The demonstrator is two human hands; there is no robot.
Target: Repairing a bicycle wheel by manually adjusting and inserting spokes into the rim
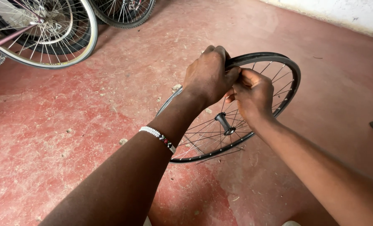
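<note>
Both hands meet at the upper edge of a black spoked bicycle wheel [274,90] held tilted above the red floor [69,125]. The left hand [207,75] curls over the rim; the right hand [253,94] grips just beside it, touching it, perhaps pinching a rubber strip. A beaded bracelet [159,137] circles the left wrist. Other bicycle wheels [52,31] stand far left.

The wheel rim [287,90] is showing black, with silver spokes [203,142] and a black hub [224,122]. The floor [69,125] is appearing worn red with pale scuffs. The bead bracelet [158,137] is displaying white, red and black beads.
</note>
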